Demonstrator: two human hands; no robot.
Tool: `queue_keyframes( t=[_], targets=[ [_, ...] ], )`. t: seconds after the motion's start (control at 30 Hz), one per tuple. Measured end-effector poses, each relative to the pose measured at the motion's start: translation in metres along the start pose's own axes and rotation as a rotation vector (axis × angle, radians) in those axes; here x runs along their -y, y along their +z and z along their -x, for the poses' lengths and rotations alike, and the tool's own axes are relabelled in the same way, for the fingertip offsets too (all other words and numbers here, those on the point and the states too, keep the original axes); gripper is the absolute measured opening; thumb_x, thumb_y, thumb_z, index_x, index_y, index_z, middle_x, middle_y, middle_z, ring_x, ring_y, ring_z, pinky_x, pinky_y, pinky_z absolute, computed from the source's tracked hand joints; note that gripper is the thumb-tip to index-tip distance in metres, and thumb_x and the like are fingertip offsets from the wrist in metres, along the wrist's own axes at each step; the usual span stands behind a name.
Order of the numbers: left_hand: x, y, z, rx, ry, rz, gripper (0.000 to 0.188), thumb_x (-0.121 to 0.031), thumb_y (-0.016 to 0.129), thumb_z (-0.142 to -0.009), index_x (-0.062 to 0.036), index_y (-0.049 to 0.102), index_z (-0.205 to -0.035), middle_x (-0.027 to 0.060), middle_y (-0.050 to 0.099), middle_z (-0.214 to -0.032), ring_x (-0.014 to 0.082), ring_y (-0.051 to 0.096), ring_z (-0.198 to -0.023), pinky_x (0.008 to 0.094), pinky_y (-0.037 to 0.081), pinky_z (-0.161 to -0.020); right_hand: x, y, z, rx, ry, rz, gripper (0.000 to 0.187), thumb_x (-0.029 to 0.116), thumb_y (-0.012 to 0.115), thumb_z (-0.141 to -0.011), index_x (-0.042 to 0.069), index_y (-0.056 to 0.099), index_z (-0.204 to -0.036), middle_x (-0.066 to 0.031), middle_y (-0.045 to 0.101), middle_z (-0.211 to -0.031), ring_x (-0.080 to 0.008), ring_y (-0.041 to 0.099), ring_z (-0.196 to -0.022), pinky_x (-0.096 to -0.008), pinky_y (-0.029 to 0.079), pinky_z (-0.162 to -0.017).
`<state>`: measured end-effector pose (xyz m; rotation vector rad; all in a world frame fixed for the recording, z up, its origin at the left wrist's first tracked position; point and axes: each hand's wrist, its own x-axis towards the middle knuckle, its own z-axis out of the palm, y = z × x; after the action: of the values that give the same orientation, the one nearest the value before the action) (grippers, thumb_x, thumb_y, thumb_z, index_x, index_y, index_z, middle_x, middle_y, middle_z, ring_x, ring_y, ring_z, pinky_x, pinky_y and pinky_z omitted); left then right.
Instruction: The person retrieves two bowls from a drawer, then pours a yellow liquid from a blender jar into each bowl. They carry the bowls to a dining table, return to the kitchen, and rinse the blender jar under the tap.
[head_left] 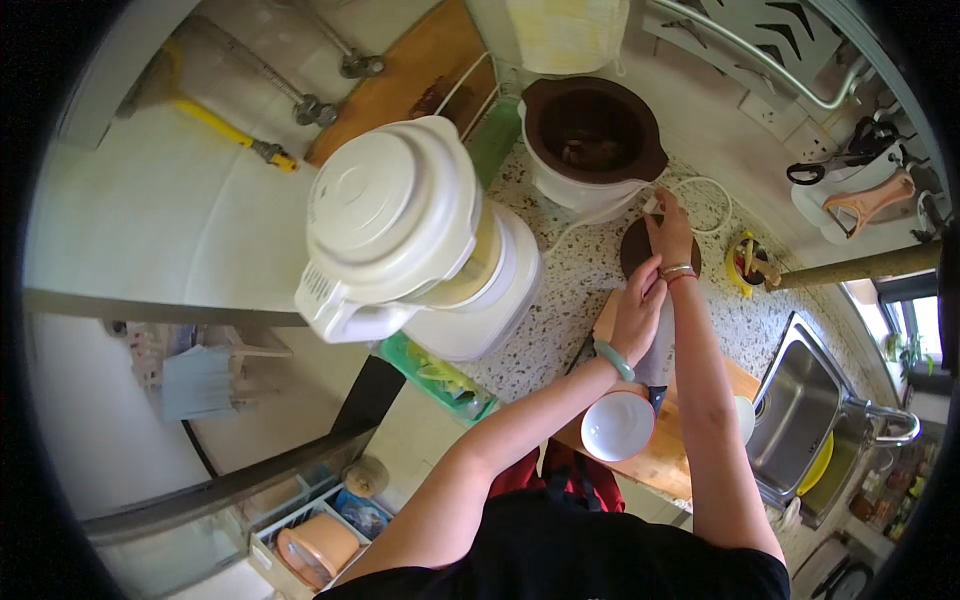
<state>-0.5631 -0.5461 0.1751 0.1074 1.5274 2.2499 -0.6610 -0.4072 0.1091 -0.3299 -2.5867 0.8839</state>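
My right hand [670, 232] reaches over the counter beside a white slow cooker [562, 190] with a dark brown inner pot [640, 120]. Its fingers are closed at a small white plug [652, 205] on the power cord [722, 192]. My left hand [638, 308] lies against the right wrist, fingers stretched out, with nothing visible in it. Under both hands is a dark brown round lid [633, 250], partly covered. A knife [656, 350] lies partly hidden between my forearms. Nearer me, a white bowl with a red rim [618, 426] sits by the wooden cutting board [668, 462]. Something dark lies inside the pot.
A large white blender-like appliance [395, 215] stands left on the speckled counter [545, 340]. Below it is a green tray [440, 378] of greens. A steel sink [800, 390] with a faucet [895, 428] is at right. A yellow container [746, 265] stands near the wall, below hanging scissors [810, 172].
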Motion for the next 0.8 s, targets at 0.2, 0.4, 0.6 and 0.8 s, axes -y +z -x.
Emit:
queue_keyframes(
  t=[0.2,0.4,0.6,0.8],
  targets=[
    [-0.029,-0.024,0.036,0.040,0.029,-0.048,0.036,-0.015,0.054,-0.099,-0.0026,0.051,-0.132,0.0097,0.053,-0.136,0.0172,0.048,-0.127,0.0309,0.040,-0.105,0.029,-0.035,0.015,0.008,0.005,-0.102,0.034,0.021,0.059,-0.092,0.005,0.060,-0.122,-0.0164,0.067,-0.111,-0.0330,0.065,-0.098,-0.0397,0.050,-0.087],
    [-0.088,-0.031,0.071,-0.040,0.319,-0.398,0.029,-0.010,0.063,-0.093,-0.0048,0.060,-0.121,0.0091,0.061,-0.124,0.0135,0.058,-0.111,0.0253,0.052,-0.083,0.092,-0.086,0.048,0.019,0.109,-0.654,0.026,0.017,0.054,-0.098,-0.004,0.067,-0.106,-0.0090,0.072,-0.100,-0.0132,0.065,-0.090,-0.0262,0.049,-0.083],
    [-0.174,-0.050,0.121,-0.061,0.497,-0.439,0.026,-0.006,0.065,-0.090,-0.0055,0.062,-0.116,0.0095,0.066,-0.109,0.0177,0.064,-0.097,0.0262,0.053,-0.071,0.239,-0.145,0.074,-0.076,-0.293,-0.520,0.018,0.010,0.062,-0.091,0.001,0.068,-0.106,-0.0096,0.070,-0.104,-0.0217,0.064,-0.097,-0.0313,0.049,-0.085],
    [-0.226,-0.103,0.164,-0.229,0.601,-0.403,0.020,-0.005,0.064,-0.090,-0.0025,0.063,-0.110,0.0064,0.067,-0.102,0.0132,0.064,-0.087,0.0250,0.049,-0.068,0.351,-0.161,0.069,-0.104,-0.903,-0.065,0.044,0.027,0.070,-0.081,0.013,0.061,-0.122,-0.0032,0.059,-0.129,-0.0253,0.050,-0.124,-0.0439,0.035,-0.102]
  ],
)
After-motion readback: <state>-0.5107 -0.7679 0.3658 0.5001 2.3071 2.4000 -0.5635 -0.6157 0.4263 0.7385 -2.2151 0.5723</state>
